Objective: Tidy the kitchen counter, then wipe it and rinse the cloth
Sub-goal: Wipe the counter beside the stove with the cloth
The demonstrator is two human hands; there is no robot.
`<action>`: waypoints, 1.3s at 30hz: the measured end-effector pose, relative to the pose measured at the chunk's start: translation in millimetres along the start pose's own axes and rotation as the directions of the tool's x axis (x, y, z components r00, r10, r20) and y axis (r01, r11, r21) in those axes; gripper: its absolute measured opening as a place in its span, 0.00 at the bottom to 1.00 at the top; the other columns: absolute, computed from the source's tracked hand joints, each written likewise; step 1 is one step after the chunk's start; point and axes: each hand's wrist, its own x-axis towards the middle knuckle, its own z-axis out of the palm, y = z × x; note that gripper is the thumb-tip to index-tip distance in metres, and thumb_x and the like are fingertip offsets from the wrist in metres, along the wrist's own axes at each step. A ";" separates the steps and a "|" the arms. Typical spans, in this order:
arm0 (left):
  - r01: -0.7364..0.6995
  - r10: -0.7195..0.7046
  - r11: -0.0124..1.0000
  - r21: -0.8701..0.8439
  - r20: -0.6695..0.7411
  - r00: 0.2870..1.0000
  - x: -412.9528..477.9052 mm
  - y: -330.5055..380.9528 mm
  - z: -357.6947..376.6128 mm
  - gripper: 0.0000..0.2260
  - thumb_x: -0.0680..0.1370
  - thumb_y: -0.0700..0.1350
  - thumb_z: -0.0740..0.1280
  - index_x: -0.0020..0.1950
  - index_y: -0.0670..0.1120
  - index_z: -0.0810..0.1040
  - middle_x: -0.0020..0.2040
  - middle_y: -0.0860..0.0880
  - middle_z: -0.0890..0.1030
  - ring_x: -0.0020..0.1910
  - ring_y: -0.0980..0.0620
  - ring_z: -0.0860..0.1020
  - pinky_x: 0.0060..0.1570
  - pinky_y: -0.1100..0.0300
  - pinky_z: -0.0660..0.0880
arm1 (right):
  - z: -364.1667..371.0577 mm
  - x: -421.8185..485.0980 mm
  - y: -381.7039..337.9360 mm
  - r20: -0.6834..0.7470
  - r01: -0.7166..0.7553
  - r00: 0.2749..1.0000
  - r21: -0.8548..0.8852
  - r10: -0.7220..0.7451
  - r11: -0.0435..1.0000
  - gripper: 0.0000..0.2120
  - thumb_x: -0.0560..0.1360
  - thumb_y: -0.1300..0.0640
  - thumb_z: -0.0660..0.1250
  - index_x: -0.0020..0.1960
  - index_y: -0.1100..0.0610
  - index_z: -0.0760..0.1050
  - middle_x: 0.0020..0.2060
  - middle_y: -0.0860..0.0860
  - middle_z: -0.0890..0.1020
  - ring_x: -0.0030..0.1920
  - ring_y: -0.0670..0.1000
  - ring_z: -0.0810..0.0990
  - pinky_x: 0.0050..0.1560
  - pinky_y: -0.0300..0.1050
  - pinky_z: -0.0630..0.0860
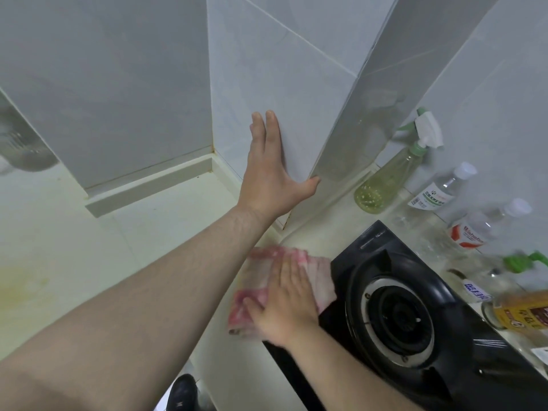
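A pink and white cloth (318,275) lies flat on the pale counter (166,232), right beside the left edge of a black gas stove (415,307). My right hand (286,307) presses down flat on the cloth, fingers spread; the cloth looks blurred. My left hand (271,173) is open and rests flat against the tiled wall column (267,84), thumb at the column's corner, holding nothing.
A green spray bottle (391,176), clear plastic bottles (439,188) and an amber oil bottle (522,312) stand along the wall behind the stove. A yellowish stain (17,289) marks the counter at left. A dark shoe (184,393) shows below the counter edge.
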 end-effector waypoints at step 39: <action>0.095 -0.146 0.986 -0.140 -0.416 0.898 52.8 -203.8 -244.8 0.46 0.70 0.66 0.70 0.79 0.47 0.53 0.76 0.48 0.64 0.75 0.52 0.62 0.72 0.45 0.62 | -28.6 135.4 -80.0 -0.052 0.392 0.915 -0.111 -0.399 0.913 0.43 0.72 0.27 0.35 0.80 0.50 0.44 0.80 0.53 0.46 0.79 0.53 0.42 0.71 0.43 0.31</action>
